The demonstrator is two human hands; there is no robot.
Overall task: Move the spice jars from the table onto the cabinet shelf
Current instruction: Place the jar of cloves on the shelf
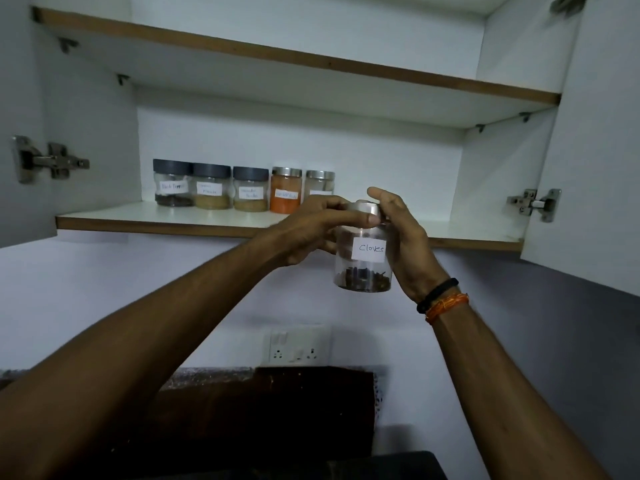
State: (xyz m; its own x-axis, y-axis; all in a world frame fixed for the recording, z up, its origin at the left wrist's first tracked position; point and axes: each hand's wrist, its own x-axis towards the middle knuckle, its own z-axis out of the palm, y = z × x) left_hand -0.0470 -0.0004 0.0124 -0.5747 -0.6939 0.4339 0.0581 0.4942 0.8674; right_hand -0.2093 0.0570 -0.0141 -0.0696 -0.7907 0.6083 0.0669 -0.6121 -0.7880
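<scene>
From the head view, I have the cloves jar [363,252] up in front of the cabinet shelf [145,221], just below its front edge and not yet on it. Both my hands grip it: my left hand [311,230] wraps the upper part with the thumb lying across under the steel lid [366,209], and my right hand [405,244] cups the right side with fingers reaching over the lid. I judge the two-handed hold is there to keep the smooth, clear jar upright and steady while I lift it at arm's reach.

Five jars already stand in a row [242,190] at the back left of the shelf, touching side by side, labels facing out; the bare shelf to the right of the last one looks the natural spot for mine.

The white label on my jar reads "Cloves", handwritten. The leftmost jar [173,183] seems to read "Black Pepper"; the other labels are too blurred to read.
</scene>
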